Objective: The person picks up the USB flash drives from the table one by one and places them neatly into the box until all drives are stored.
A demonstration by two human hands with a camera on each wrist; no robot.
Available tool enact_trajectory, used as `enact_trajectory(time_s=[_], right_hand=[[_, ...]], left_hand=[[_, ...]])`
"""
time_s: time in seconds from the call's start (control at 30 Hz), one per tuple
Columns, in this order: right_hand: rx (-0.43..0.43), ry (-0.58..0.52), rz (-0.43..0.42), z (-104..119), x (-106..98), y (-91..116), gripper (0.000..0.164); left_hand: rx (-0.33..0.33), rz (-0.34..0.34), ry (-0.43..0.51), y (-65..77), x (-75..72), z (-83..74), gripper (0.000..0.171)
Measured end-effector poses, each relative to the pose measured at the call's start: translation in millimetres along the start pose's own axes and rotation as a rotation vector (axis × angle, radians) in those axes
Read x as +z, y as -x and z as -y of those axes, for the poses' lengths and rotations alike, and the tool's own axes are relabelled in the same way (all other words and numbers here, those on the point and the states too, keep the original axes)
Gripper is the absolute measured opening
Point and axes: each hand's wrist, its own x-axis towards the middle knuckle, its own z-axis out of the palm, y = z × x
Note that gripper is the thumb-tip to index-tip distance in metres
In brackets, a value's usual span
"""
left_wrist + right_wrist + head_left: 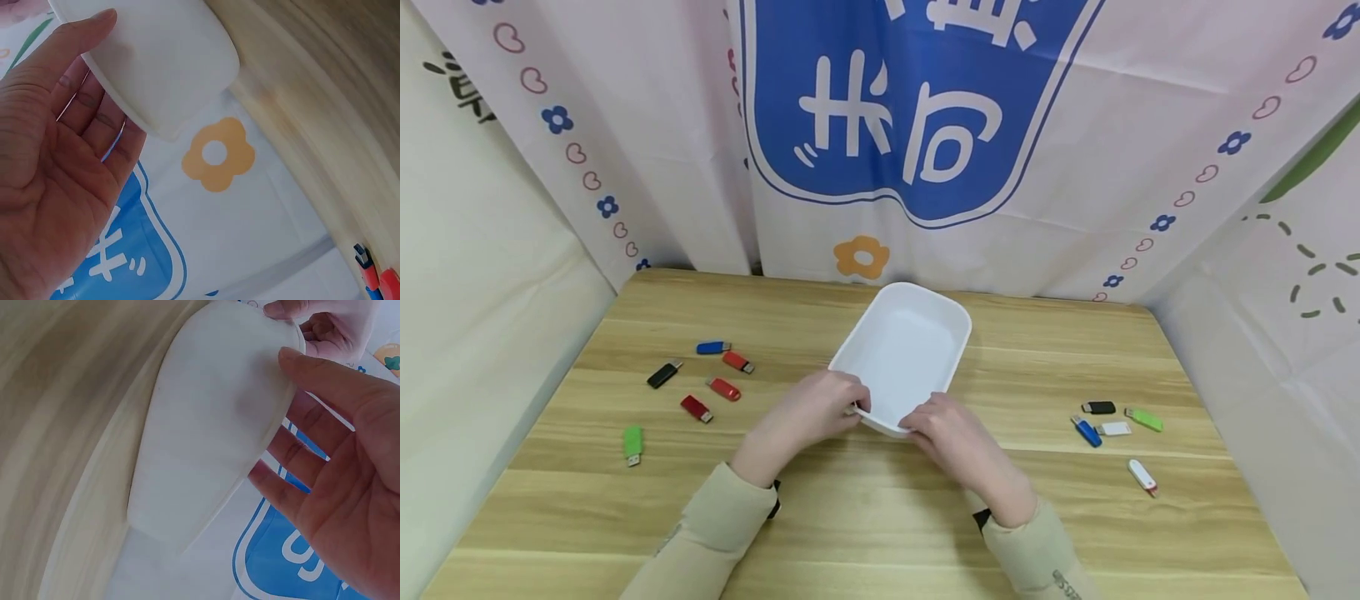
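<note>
A white rectangular tray (pixel 904 354) with rounded corners sits on the wooden table, with nothing inside it. My left hand (pixel 820 407) grips its near left corner, fingers over the rim and thumb on the outer wall, as the left wrist view shows with the tray wall (pixel 169 56). At the near right corner my right hand (pixel 958 437) pinches the rim the same way; in the right wrist view its thumb (pixel 312 372) presses the outer side of the tray (pixel 200 419).
Several USB sticks lie left of the tray, among them a green one (pixel 633 444), a black one (pixel 664 374) and a blue one (pixel 711 347). More lie at right, including a white one (pixel 1141 475) and a black one (pixel 1099 407). A printed curtain (pixel 700 208) hangs behind the table.
</note>
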Motion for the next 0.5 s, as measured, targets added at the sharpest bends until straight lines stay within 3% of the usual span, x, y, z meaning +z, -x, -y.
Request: enact_trajectory(time_s=[0.23,0.5], right_hand=[[0.045,-0.048,0.025,-11,-6,4,0.007],[0.057,-0.016,0.03,-18,-7,8,0.006]], left_hand=[[-0.039,-0.008,0.006,0.9,-2.1,1.6,0.01],[0.038,-0.017,-0.04,-0.6,0.3,-4.7,0.007]])
